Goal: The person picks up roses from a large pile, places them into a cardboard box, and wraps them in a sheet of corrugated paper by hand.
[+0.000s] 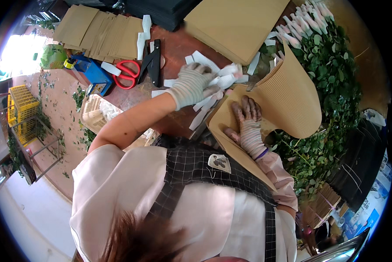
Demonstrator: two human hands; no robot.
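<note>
My gloved left hand [190,85] has curled fingers on a loose pile of white mesh sleeves [225,81], gripping among them. My right hand [248,124], in a striped glove with bare, soiled fingertips, lies with fingers spread on a brown cardboard sheet [222,126]. Beside it, corrugated cardboard [298,96] curves upward in a loose bend. To the right is a long heap of leafy stems [318,56], with pale pink buds in white sleeves [307,19] at the top.
Red scissors [127,76], a black tool [154,65] and a blue dispenser [97,78] lie left on the table [174,43]. Behind are kraft sheets [95,30], a large cardboard [233,24] and black material [156,11]. Low left are a plastic basket [93,109] and yellow crates [23,113].
</note>
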